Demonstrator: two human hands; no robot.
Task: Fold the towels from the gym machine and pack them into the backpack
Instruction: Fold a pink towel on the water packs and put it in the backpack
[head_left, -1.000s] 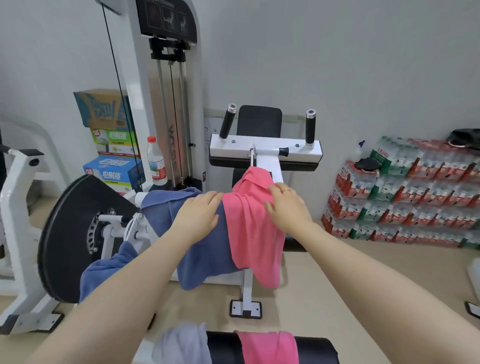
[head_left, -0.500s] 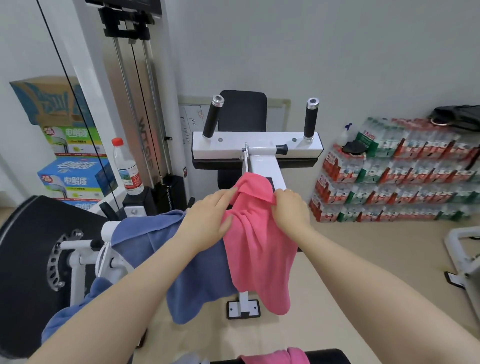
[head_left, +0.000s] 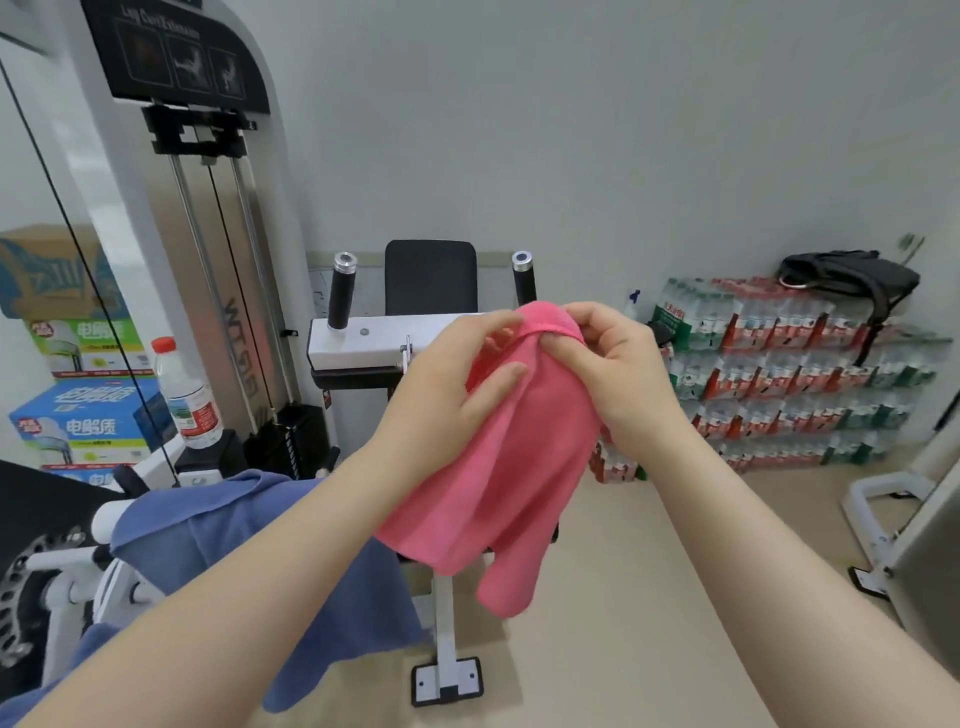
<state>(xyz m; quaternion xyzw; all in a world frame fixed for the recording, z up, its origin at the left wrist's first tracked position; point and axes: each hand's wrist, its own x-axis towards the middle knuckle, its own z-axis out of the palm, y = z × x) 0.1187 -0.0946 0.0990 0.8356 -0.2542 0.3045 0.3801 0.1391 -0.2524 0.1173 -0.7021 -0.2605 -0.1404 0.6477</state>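
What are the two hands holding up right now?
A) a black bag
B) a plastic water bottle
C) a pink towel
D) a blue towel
C: the left hand and right hand both grip the soft pink cloth towel, lifted clear of the blue towel.

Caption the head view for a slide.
Both hands, left and right, lift a pink cloth towel off the gym machine.

My fingers (head_left: 511, 371) of both hands meet on the upper edge of one towel (head_left: 498, 478), which hangs down below them. A second towel (head_left: 239, 525) lies draped over the machine's bar, left of and below my fingers. Behind them stands the padded seat (head_left: 430, 278), with a bottle (head_left: 187, 397) and stacked boxes (head_left: 78, 410) far left. Stacked water packs (head_left: 795, 374) line the wall to the right, a bag (head_left: 852, 275) on top.
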